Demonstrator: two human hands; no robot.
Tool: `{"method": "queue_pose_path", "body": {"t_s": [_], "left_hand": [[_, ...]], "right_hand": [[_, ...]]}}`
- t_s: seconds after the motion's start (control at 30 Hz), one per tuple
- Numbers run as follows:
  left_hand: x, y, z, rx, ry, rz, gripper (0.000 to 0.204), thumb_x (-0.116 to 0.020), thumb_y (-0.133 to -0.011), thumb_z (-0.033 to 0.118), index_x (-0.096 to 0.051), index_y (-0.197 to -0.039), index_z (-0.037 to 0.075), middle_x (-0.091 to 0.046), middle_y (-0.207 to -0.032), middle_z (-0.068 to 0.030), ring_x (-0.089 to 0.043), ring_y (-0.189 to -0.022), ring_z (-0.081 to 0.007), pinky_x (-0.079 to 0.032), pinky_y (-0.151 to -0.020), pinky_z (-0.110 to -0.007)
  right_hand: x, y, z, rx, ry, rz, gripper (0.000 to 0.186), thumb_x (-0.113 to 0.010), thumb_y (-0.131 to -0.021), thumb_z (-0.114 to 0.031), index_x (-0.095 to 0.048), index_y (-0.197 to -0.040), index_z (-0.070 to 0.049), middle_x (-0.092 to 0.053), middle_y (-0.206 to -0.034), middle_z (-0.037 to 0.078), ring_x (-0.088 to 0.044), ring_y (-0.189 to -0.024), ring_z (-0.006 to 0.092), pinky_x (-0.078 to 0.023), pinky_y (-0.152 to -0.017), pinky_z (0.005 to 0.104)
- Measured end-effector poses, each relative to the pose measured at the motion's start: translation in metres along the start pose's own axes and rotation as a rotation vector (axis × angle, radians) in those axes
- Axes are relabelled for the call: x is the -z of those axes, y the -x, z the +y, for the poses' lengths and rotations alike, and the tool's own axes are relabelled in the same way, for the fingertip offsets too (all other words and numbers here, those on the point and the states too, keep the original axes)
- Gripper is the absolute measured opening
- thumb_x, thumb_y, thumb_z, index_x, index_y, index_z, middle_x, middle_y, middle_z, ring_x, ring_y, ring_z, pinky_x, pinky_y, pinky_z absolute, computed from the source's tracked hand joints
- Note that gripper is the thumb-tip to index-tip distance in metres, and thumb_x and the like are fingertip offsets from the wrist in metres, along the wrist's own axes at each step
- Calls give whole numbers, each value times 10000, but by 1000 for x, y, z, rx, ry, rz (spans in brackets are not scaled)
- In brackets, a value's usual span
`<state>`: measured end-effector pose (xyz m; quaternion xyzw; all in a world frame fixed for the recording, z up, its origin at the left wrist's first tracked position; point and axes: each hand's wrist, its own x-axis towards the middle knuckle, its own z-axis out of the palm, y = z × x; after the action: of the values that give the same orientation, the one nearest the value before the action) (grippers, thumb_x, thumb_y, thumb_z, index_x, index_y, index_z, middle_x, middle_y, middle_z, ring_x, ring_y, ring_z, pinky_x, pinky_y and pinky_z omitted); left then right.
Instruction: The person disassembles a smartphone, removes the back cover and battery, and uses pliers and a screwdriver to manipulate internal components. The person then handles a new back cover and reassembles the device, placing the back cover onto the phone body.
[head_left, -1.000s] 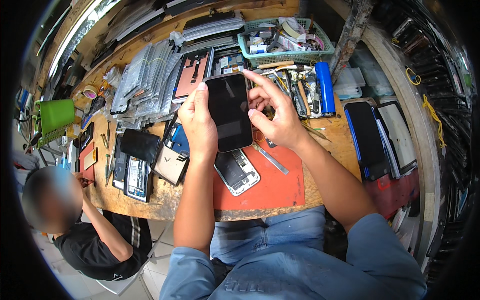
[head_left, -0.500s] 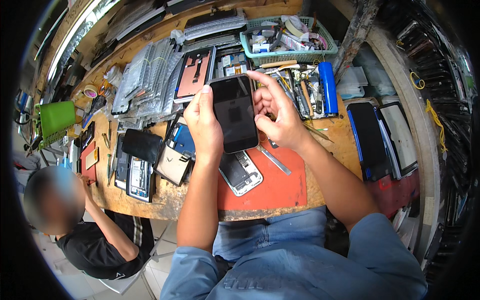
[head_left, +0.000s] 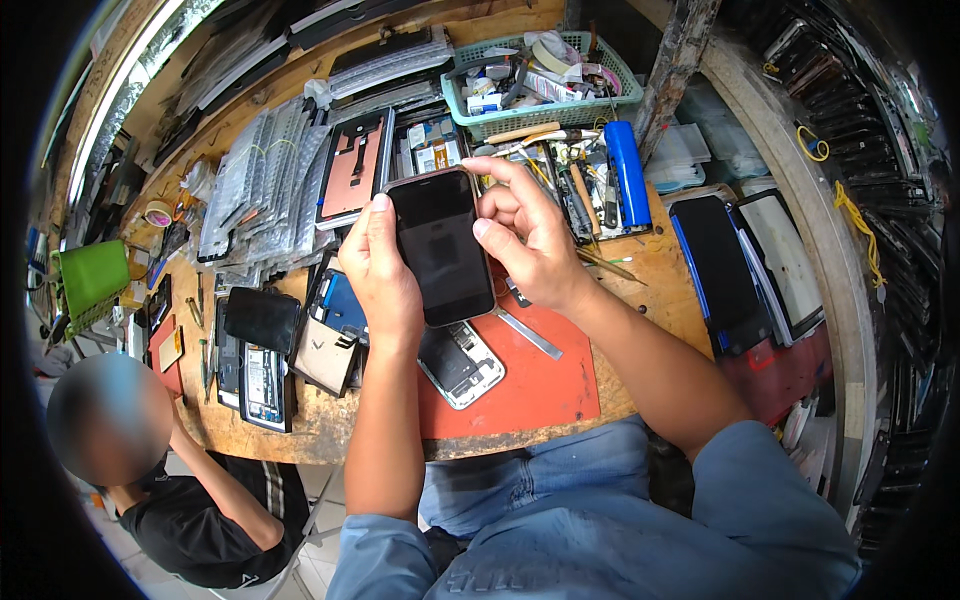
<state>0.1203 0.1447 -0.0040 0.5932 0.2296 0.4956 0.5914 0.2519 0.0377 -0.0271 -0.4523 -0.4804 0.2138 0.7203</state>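
Observation:
A dark-screened smartphone [head_left: 443, 262] is held up over the bench, screen facing me. My left hand [head_left: 385, 280] grips its left edge, thumb along the side of the screen. My right hand [head_left: 530, 232] holds the opposite side, index finger at the top corner and thumb close to the screen's right edge. Below the phone, an opened white-framed phone body [head_left: 465, 368] lies with its inside showing, on a red-orange mat [head_left: 545, 395]. Beside it rests a flat metal blade tool [head_left: 530, 335].
Opened phones [head_left: 265, 385] lie to the left, with bubble-wrapped stacks [head_left: 265, 185] behind. A green basket of supplies [head_left: 545, 115], a tool tray [head_left: 585, 195] and a blue cylinder [head_left: 627, 178] stand at the back. Another person [head_left: 200, 510] sits at the left.
My right thumb has moved in toward the phone's right edge. The whole scene has shifted left in view, and both hands still hold the phone.

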Motion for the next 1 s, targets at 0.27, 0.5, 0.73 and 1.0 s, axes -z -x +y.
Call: {"method": "queue_pose_path", "body": {"t_s": [0.27,0.5,0.73,1.0], "left_hand": [[0,1,1,-16,-25,-5,380,-507,-1169,230,-690,-946,-18,-652,-886,27,-515,-807,-46,-450,-733,-249],[-9,2,11,1,-49,43,387,-505,-1167,233,-690,-940,-20,-648,-865,29,-512,-783,-46,-453,-707,-253],[-1,-1,5,-46,-85,-2,385,-505,-1167,220,-648,-883,4,-593,-827,54,-478,-771,-33,-426,-690,-242],[0,1,3,-72,-84,24,375,-513,-1161,214,-650,-887,-1,-588,-828,52,-480,-783,-35,-425,-696,-240]], "right_hand": [[-5,0,1,16,75,36,563,-663,-963,7,-508,-1500,-67,-569,-797,-22,-520,-664,24,-423,-594,214],[2,2,-10,-62,36,-60,588,-609,-1003,-20,-430,-1563,4,-574,-889,24,-550,-781,69,-459,-720,240],[2,2,-9,-48,56,-58,610,-603,-988,-11,-423,-1571,7,-591,-906,39,-564,-801,74,-478,-743,244],[0,3,-8,-33,60,-45,647,-613,-938,9,-444,-1562,-22,-596,-905,32,-566,-777,72,-478,-718,241]]}}
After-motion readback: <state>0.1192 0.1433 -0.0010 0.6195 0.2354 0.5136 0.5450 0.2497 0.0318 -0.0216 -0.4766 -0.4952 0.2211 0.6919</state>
